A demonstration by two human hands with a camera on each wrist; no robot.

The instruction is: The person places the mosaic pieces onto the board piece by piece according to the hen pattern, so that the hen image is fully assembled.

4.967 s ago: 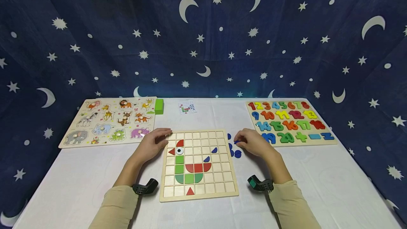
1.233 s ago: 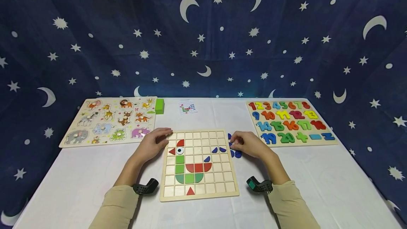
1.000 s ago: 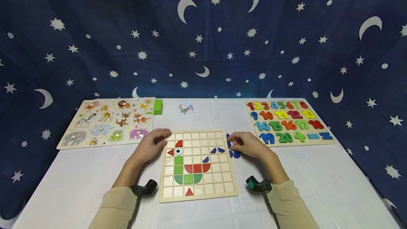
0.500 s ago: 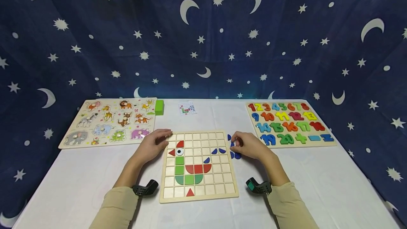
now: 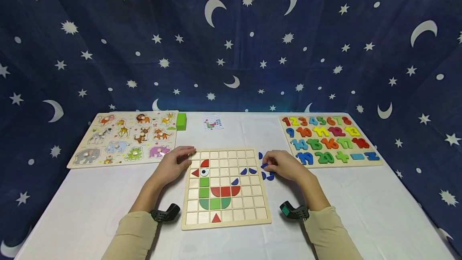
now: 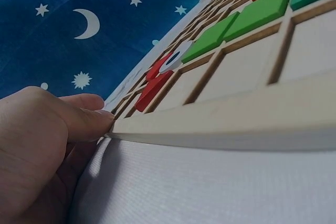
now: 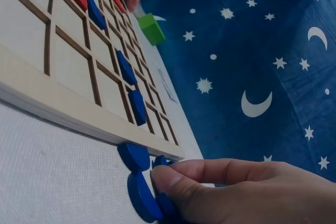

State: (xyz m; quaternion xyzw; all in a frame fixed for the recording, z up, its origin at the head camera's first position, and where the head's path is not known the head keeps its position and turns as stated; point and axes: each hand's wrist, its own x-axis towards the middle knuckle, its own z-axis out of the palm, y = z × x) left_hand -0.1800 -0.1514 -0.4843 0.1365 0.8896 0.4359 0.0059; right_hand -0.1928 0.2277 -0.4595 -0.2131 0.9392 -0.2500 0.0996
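Note:
A wooden grid board (image 5: 249,212) lies on the table with red, green and blue pieces forming a bird, including a white eye disc (image 5: 204,171). Blue half-circle pieces (image 5: 244,171) sit in three of its cells. My left hand (image 5: 171,166) holds the board's far left corner, thumb at the edge in the left wrist view. Beside the board's right edge, my right hand (image 5: 283,164) pinches a blue half-circle piece (image 5: 264,166) between thumb and index finger. More loose blue half-circles (image 7: 140,196) lie under and around these fingers, partly hidden by them.
An animal puzzle board (image 5: 108,135) lies at the far left with a green block (image 5: 181,121) next to it. A small picture card (image 5: 213,122) shows a bird pattern behind the grid. At the right is a number puzzle board (image 5: 326,161). A starry cloth (image 5: 231,71) hangs behind.
Since five seconds ago, another blue half-circle has come onto the board, right of the upper one. My right hand has returned to the loose pieces and picked at one. The left hand stays put.

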